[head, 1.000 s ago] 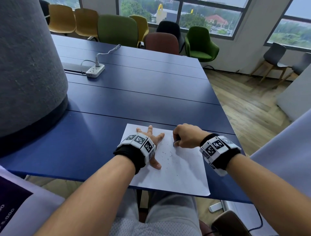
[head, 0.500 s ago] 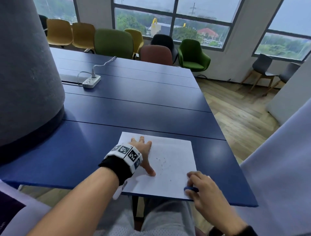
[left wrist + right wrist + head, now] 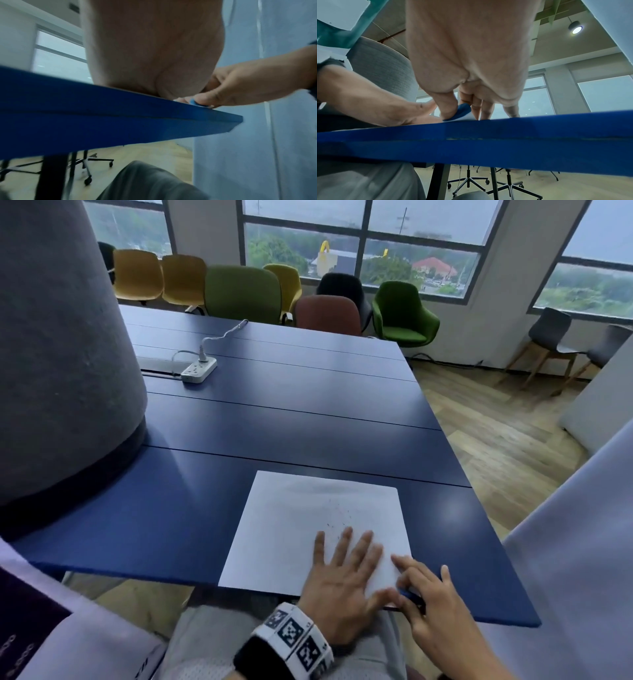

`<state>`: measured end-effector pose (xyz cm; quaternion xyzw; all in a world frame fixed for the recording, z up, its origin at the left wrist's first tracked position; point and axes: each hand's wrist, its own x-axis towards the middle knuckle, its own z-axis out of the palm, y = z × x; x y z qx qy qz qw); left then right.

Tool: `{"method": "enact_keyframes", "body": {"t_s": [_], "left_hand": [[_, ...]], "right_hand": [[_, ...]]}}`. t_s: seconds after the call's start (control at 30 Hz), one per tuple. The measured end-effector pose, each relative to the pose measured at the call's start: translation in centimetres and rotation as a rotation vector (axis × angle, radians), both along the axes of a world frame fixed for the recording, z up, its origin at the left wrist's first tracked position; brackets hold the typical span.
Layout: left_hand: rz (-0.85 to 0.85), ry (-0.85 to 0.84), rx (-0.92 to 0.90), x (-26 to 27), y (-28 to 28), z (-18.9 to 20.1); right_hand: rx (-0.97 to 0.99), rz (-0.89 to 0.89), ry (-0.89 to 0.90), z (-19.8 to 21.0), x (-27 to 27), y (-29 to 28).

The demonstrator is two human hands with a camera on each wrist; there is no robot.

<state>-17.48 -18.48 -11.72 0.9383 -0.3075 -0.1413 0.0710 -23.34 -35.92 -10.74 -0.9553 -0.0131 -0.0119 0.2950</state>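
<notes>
Left hand (image 3: 342,587) shifted to near right corner of paper (image 3: 308,518), flat, fingers (image 3: 344,542) spread. Right hand (image 3: 435,611) came there too, pinching eraser (image 3: 463,111). Rubbing likely continues here.

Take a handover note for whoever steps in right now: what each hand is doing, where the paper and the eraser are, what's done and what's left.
Left hand: flat, fingers spread, pressing the paper down close to its near right corner.
Right hand: pinches the small blue eraser between thumb and fingers at that same corner.
The paper lies on the blue table, at its near edge.
Done: the sheet looks blank apart from dark specks around its middle.
Left: probably finish rubbing at the corner, then clear the specks off.
</notes>
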Motion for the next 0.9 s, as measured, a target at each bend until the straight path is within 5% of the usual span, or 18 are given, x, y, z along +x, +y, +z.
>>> {"method": "enact_keyframes", "body": {"t_s": [0.27,0.4,0.47,0.5,0.63,0.8,0.9], "left_hand": [[0.617,0.078,0.048,3.5,7.4,1.6],[0.192,-0.107,-0.046,0.5,2.0,0.0],[-0.079,-0.132,-0.044,-0.9,-0.6,-0.8],[-0.081,-0.064,-0.038,-1.1,-0.9,-0.3],[0.164,-0.125,0.004,1.1,2.8,-0.7],[0.617,0.179,0.088,3.5,9.1,2.2],[0.629,0.158,0.082,4.1,8.1,4.3]], "right_hand": [[-0.007,-0.037,0.049,0.4,-0.3,0.6],[-0.018,-0.044,0.046,0.5,-0.2,0.5],[-0.026,-0.042,0.037,0.4,-0.1,0.4],[-0.03,-0.041,0.044,0.5,-0.2,0.5],[-0.017,-0.066,0.055,0.9,-0.4,0.8],[-0.033,-0.072,0.094,1.6,-0.6,1.4],[-0.024,-0.073,0.094,1.3,-0.4,1.3]]}}
